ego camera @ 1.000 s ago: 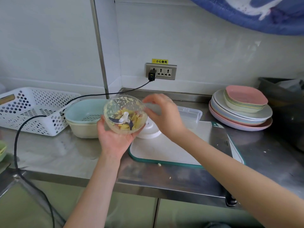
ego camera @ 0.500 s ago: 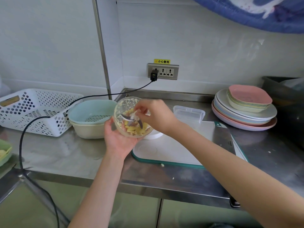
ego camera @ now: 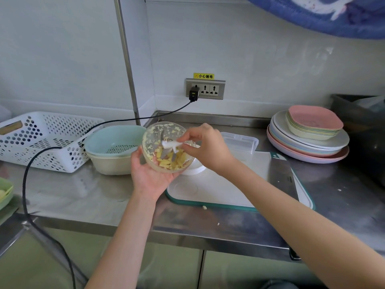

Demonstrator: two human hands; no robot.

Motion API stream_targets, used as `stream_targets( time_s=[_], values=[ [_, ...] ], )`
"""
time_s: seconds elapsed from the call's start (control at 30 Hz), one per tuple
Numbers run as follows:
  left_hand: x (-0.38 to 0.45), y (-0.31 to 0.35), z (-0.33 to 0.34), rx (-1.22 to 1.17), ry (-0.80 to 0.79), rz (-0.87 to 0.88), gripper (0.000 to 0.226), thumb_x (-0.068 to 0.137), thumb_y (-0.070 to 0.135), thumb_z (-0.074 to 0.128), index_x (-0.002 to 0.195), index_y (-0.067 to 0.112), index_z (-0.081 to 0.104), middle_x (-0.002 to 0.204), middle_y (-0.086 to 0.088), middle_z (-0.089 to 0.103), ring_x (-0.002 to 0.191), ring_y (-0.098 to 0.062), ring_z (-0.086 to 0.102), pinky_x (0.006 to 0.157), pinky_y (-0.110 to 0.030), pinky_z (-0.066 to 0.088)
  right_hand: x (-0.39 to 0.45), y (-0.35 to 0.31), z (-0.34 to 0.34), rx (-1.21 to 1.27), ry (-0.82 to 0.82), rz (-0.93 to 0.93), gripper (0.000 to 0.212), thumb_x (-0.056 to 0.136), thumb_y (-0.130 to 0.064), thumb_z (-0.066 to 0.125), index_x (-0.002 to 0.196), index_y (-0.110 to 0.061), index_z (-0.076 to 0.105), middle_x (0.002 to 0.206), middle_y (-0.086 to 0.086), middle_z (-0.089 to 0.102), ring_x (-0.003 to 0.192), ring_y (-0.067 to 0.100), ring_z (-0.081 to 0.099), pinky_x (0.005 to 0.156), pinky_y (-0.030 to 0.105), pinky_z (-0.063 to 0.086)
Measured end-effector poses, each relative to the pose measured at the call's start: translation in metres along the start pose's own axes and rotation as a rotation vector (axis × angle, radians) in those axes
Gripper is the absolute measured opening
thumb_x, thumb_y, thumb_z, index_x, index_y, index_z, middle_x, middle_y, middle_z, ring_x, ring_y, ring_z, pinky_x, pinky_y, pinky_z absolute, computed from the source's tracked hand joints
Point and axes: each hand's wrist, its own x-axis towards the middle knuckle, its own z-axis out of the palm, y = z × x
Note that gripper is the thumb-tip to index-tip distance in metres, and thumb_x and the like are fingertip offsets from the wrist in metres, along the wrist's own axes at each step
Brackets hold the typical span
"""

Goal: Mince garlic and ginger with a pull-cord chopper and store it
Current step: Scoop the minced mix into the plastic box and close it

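Left hand: you are cradling the clear chopper bowl from below at frame centre, tilted toward you.
Right hand: you are pinching the white blade spindle with your fingertips, inside the bowl.
Minced garlic and ginger: it is lying in the bowl's lower part, with bits sticking to the wall.
Chopper lid: it is sitting on the white cutting board on the worktop, behind the bowl.
Storage box: it is standing just right of your right hand.

Partly hidden from my view

Chopper lid sits mostly behind the right hand; green tray is cut off at left.
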Motion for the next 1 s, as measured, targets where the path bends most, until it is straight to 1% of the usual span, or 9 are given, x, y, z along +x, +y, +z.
stream_targets(
  time_s=[0.07, 0.17, 0.33, 0.5, 0.63, 0.7, 0.83, 0.9, 1.0],
  values=[
    [0.000, 0.000, 0.000, -0.013, 0.008, -0.009, 0.078, 0.070, 0.057, 0.054, 0.135, 0.014, 0.053, 0.133, -0.022, 0.057, 0.123, -0.042, 0.053, 0.107, -0.062, 0.032, 0.002, 0.002, -0.001, 0.093, 0.044, 0.045, 0.007, 0.079, -0.010, 0.074, 0.084, -0.014, 0.071, 0.086, -0.012, 0.070, 0.081, -0.001, 0.061, 0.074, 0.007, 0.041],
    [-0.001, -0.001, 0.000, -0.037, 0.011, -0.030, 0.076, 0.072, 0.056, 0.050, 0.135, 0.014, 0.053, 0.133, -0.022, 0.057, 0.124, -0.042, 0.052, 0.108, -0.061, 0.031, 0.005, 0.007, -0.003, 0.050, -0.021, 0.073, 0.007, 0.080, -0.010, 0.073, 0.086, -0.010, 0.070, 0.093, -0.003, 0.073, 0.079, -0.004, 0.062, 0.072, 0.001, 0.040],
    [0.000, -0.001, 0.002, -0.029, 0.012, -0.028, 0.075, 0.073, 0.057, 0.049, 0.134, 0.014, 0.054, 0.134, -0.023, 0.056, 0.125, -0.043, 0.051, 0.108, -0.061, 0.031, 0.004, 0.011, -0.003, 0.177, 0.006, 0.166, 0.007, 0.081, -0.011, 0.072, 0.084, -0.010, 0.065, 0.094, -0.006, 0.073, 0.083, 0.004, 0.068, 0.071, 0.017, 0.050],
    [0.000, -0.001, 0.000, -0.036, -0.017, -0.042, 0.074, 0.078, 0.058, 0.045, 0.137, 0.014, 0.052, 0.135, -0.022, 0.055, 0.126, -0.043, 0.050, 0.108, -0.061, 0.030, 0.001, 0.014, -0.006, 0.190, 0.012, 0.155, 0.011, 0.082, -0.009, 0.070, 0.080, -0.016, 0.062, 0.090, -0.006, 0.073, 0.065, -0.005, 0.060, 0.066, 0.016, 0.047],
    [-0.001, 0.000, 0.001, -0.033, -0.012, -0.031, 0.070, 0.082, 0.059, 0.042, 0.133, 0.013, 0.054, 0.129, -0.023, 0.060, 0.121, -0.042, 0.054, 0.107, -0.061, 0.032, -0.001, 0.014, -0.008, 0.124, -0.083, 0.129, 0.016, 0.082, -0.007, 0.069, 0.079, -0.021, 0.062, 0.092, -0.009, 0.071, 0.075, -0.007, 0.061, 0.071, 0.021, 0.049],
    [-0.001, -0.001, 0.001, -0.039, -0.002, -0.026, 0.073, 0.075, 0.057, 0.049, 0.133, 0.013, 0.054, 0.129, -0.024, 0.059, 0.119, -0.044, 0.056, 0.105, -0.061, 0.035, -0.003, 0.010, -0.010, 0.243, 0.002, 0.139, 0.019, 0.083, -0.004, 0.069, 0.077, -0.021, 0.060, 0.092, -0.009, 0.072, 0.069, -0.005, 0.061, 0.067, 0.017, 0.046],
    [0.001, 0.000, -0.002, -0.075, -0.017, 0.023, 0.089, 0.057, 0.052, 0.074, 0.134, 0.015, 0.052, 0.133, -0.025, 0.055, 0.120, -0.046, 0.054, 0.103, -0.061, 0.038, -0.005, 0.006, -0.020, 0.572, 0.267, 0.233, 0.010, 0.083, -0.001, 0.068, 0.086, -0.010, 0.065, 0.091, -0.003, 0.073, 0.079, 0.008, 0.069, 0.069, 0.019, 0.051],
    [0.002, 0.000, -0.002, -0.111, -0.026, 0.035, 0.093, 0.054, 0.050, 0.077, 0.136, 0.015, 0.050, 0.136, -0.025, 0.053, 0.122, -0.046, 0.053, 0.105, -0.061, 0.036, -0.009, 0.010, -0.027, 0.505, 0.311, 0.250, 0.012, 0.083, -0.005, 0.069, 0.086, -0.016, 0.066, 0.087, -0.007, 0.074, 0.070, 0.010, 0.067, 0.067, 0.020, 0.050],
    [0.002, -0.001, 0.002, -0.175, -0.016, 0.048, 0.086, 0.056, 0.045, 0.076, 0.133, 0.014, 0.052, 0.133, -0.024, 0.056, 0.120, -0.045, 0.054, 0.105, -0.062, 0.035, -0.019, 0.018, -0.039, 0.162, 0.268, 0.201, 0.013, 0.082, -0.007, 0.068, 0.086, -0.019, 0.068, 0.079, -0.018, 0.068, 0.060, 0.000, 0.054, 0.063, 0.014, 0.041]
  ],
)
